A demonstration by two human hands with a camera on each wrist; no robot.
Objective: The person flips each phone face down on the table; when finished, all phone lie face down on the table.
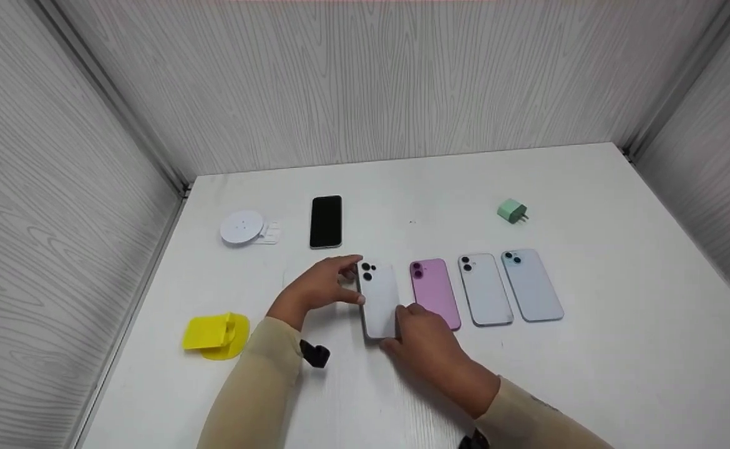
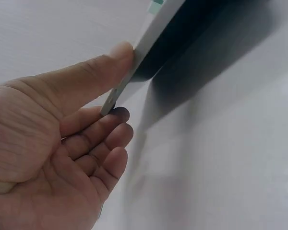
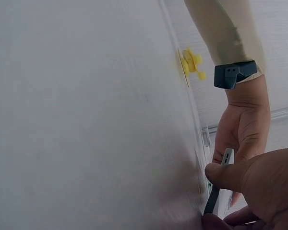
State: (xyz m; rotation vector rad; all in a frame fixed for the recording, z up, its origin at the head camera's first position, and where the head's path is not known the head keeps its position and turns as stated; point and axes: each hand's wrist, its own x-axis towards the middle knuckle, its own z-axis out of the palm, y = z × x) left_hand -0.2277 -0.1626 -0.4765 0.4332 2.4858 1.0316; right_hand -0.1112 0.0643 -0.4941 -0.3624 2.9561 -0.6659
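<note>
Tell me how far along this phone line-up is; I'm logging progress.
Three phones already lie face down in a row: pink phone, silver phone, pale blue phone. In hand: both the left hand and right hand grip the white phone, tilted on edge beside the pink one. The black-screened phone lies apart, face up.

left hand point(image 1: 321, 288) + right hand point(image 1: 427, 340) grip white phone point(image 1: 379, 300) | beside pink phone point(image 1: 435, 293)
</note>
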